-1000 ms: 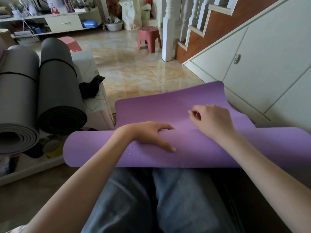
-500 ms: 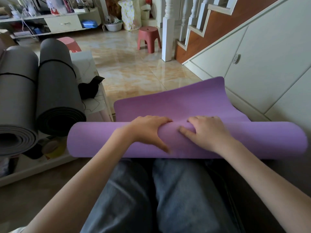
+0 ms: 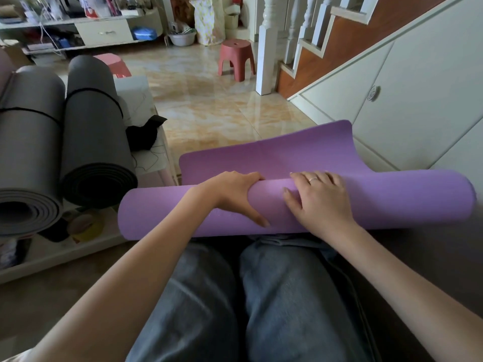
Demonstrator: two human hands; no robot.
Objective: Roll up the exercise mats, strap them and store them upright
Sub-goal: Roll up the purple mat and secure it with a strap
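A purple exercise mat lies across my knees, mostly rolled into a thick tube, with a short flat tail still stretching away from me over the floor. My left hand grips the roll near its middle, fingers over the top and thumb on the near side. My right hand presses flat on the roll just to the right of it, a ring on one finger. Two grey mats lie rolled on the left, each bound with a thin black strap.
The grey rolls rest on a low white table with a black cloth on it. A red stool and a white stair post stand ahead. White cabinet doors run along the right. A tiled floor lies in front.
The purple roll has been turned further away from me, taking in more of the flat tail. Both hands have shifted onto the top of the roll, the right one now lying flat.
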